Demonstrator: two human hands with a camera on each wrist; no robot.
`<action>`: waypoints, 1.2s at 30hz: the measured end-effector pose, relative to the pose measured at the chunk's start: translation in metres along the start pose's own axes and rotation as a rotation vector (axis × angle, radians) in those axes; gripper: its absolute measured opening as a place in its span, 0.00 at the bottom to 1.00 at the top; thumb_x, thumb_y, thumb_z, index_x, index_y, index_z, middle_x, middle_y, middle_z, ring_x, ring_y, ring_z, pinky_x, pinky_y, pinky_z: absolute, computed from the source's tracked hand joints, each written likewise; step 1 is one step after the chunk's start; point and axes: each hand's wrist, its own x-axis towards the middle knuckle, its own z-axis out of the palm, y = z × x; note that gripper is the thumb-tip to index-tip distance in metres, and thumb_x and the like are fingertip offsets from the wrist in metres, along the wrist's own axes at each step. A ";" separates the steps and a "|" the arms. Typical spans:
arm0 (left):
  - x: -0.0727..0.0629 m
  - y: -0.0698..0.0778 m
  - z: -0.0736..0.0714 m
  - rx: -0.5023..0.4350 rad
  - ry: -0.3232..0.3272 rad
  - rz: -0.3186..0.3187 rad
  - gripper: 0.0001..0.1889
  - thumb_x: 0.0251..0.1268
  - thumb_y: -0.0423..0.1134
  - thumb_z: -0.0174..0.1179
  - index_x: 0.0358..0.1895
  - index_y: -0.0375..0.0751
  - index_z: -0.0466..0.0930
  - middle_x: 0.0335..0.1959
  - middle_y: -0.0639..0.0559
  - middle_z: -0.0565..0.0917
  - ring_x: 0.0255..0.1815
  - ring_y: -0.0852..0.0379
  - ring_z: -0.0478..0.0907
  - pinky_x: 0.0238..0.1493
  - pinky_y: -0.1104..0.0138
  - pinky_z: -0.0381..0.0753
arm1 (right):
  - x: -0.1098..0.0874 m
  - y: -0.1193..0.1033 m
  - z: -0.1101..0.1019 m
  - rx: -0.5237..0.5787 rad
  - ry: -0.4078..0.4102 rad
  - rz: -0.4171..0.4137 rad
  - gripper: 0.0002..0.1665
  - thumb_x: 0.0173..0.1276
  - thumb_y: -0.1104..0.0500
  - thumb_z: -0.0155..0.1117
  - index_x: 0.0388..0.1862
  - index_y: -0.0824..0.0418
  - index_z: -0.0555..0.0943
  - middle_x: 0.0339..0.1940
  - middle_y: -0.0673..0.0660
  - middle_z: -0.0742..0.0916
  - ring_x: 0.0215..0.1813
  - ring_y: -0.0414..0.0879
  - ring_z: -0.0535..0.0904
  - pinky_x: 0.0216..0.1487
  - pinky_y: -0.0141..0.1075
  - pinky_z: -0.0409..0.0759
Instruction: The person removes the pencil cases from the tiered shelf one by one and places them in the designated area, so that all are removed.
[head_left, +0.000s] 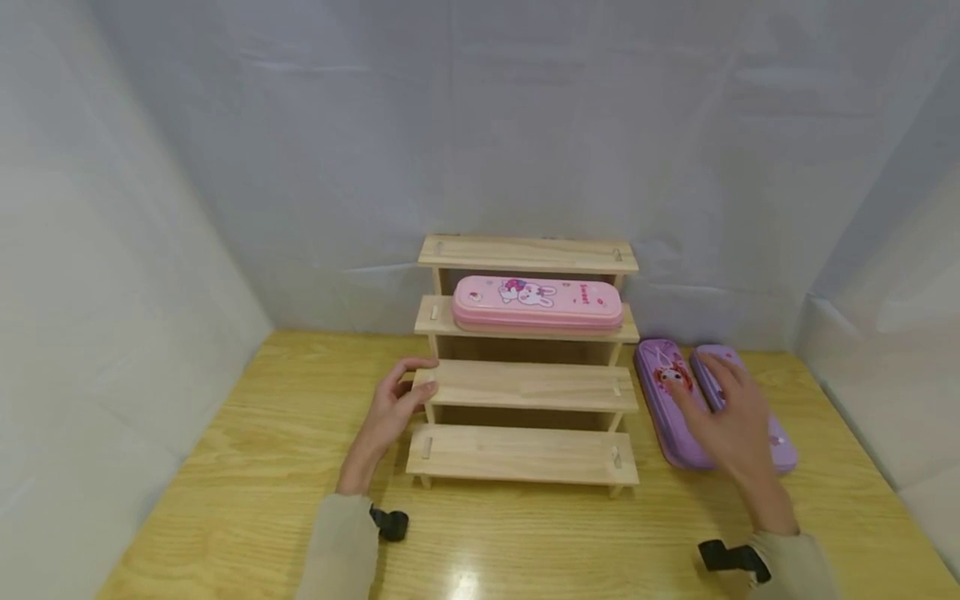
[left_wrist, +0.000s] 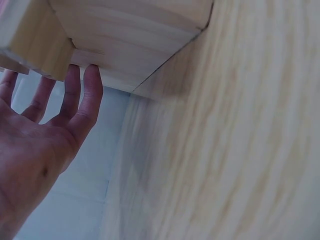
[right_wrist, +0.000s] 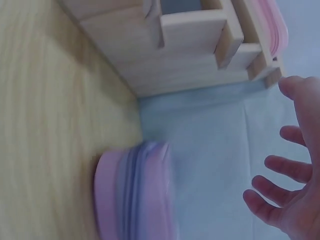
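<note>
A pale wooden stepped shelf [head_left: 525, 454] stands on the table, with a pink bunny pencil case [head_left: 538, 303] lying lengthwise on its second board from the top. My left hand [head_left: 388, 408] grips the left end of the third board, thumb and index finger around it; in the left wrist view, fingertips [left_wrist: 93, 72] reach the wooden side panel. To the right of the shelf, my right hand [head_left: 731, 421] is over two purple pencil cases, its fingers spread and nothing held. The left purple case [head_left: 678, 429] shows a cartoon figure; the right purple case [head_left: 782, 450] is partly hidden behind the hand.
The wood-grain table [head_left: 247, 467] is enclosed by pale sheeting [head_left: 525, 125] at the back and both sides. Black bands [head_left: 390, 525] with small devices sit at both wrists. The shelf's top board [head_left: 525, 254] stands close to the back sheet.
</note>
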 end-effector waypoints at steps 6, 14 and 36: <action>0.000 0.000 0.000 0.001 -0.004 -0.013 0.17 0.75 0.39 0.59 0.63 0.41 0.75 0.67 0.47 0.75 0.46 0.60 0.80 0.47 0.64 0.83 | 0.012 -0.015 0.010 0.003 -0.035 0.034 0.31 0.55 0.60 0.79 0.60 0.63 0.83 0.57 0.66 0.86 0.56 0.60 0.80 0.55 0.37 0.69; 0.000 0.000 0.001 0.003 -0.002 -0.010 0.17 0.76 0.39 0.59 0.63 0.42 0.75 0.67 0.47 0.75 0.45 0.61 0.80 0.46 0.65 0.83 | 0.031 -0.029 0.022 0.049 -0.049 0.006 0.32 0.59 0.59 0.77 0.63 0.60 0.82 0.62 0.65 0.85 0.62 0.64 0.79 0.56 0.52 0.71; 0.001 -0.001 0.000 -0.008 0.015 -0.004 0.16 0.75 0.36 0.59 0.62 0.39 0.76 0.64 0.50 0.76 0.43 0.62 0.80 0.44 0.65 0.84 | 0.070 -0.052 0.058 0.185 -0.034 -0.144 0.30 0.57 0.61 0.78 0.61 0.60 0.84 0.59 0.62 0.87 0.61 0.59 0.81 0.59 0.40 0.74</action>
